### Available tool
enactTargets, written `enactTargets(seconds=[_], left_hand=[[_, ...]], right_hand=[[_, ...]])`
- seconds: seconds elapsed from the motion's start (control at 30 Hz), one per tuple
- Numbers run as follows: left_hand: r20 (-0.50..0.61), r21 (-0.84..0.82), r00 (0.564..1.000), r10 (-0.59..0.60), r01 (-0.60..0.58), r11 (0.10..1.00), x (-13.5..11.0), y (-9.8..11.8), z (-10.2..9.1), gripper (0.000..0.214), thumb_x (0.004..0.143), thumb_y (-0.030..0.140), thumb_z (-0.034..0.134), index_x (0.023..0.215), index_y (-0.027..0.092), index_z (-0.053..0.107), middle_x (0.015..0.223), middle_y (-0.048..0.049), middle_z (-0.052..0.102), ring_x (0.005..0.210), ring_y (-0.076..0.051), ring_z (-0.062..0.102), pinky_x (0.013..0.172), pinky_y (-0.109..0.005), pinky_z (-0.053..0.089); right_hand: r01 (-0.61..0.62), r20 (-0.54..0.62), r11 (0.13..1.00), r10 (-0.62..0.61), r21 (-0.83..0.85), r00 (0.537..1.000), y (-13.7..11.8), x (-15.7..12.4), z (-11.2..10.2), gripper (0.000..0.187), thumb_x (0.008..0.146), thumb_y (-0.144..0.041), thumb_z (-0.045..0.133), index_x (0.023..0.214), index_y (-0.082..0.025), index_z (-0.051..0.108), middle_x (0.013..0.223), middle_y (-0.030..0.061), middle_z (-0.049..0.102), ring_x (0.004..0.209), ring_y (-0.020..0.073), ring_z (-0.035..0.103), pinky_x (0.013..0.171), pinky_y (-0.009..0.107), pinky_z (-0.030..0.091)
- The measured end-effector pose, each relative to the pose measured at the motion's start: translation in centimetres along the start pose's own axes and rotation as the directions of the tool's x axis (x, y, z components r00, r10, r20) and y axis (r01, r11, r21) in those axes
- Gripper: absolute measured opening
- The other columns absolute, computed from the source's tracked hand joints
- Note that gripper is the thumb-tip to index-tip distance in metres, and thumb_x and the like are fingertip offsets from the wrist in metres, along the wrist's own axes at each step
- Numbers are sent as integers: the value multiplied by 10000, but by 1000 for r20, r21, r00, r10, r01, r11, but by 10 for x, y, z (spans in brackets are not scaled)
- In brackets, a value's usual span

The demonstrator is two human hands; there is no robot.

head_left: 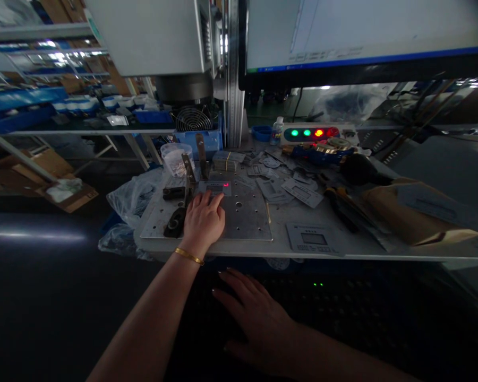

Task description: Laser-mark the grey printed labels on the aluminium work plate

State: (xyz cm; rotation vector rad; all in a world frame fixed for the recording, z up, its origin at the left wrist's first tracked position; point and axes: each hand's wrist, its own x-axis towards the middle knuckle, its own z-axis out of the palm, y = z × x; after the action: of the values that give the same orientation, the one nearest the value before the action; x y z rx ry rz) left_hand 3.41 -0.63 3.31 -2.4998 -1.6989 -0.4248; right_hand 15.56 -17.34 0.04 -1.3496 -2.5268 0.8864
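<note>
My left hand (204,220) lies on a flat metal base plate (247,220), fingers stretched forward. Its fingertips touch the near edge of a small grey nameplate (219,187), on which a red light mark glows. Low in the view, my right hand (263,318) is spread in shadow over a dark keyboard (342,313); I cannot tell whether it touches the keys. Left of my left hand are black clamp pieces (175,222) and upright metal strips (201,154). Another nameplate with a window (311,237) lies by the bench's front edge.
A machine head with a dark lens (185,89) hangs above the plate, and a monitor (366,37) stands at upper right. Loose nameplates (302,192), a banded stack (227,160), a clear cup (178,159), a lit button panel (310,133) and a brown paper parcel (418,212) occupy the bench.
</note>
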Motion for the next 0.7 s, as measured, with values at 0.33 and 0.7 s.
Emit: enactTargets(seconds=[0.33,0.7], left_hand=[[-6,-22,1000,24,-24,999,0,1,0,416,907,219,375,1296,234,521,1363,-87,524,1261,-279,452,1060,-449,383],[-4,-29,1000,22,-22,999,0,1,0,420,910,227,365,1301,237,520,1369,-82,520,1271,-277,442,1066,-442,373]], right_hand=[[-24,69,996,30,-82,997,-6,3,-5,896,725,-403,768,1459,-176,308,1562,184,189,1436,363,120,1129,592,212],[28,-15,999,-29,-44,999,-14,24,-6,813,768,-532,695,1408,-136,388,1521,194,285,1399,359,240,1123,557,266]])
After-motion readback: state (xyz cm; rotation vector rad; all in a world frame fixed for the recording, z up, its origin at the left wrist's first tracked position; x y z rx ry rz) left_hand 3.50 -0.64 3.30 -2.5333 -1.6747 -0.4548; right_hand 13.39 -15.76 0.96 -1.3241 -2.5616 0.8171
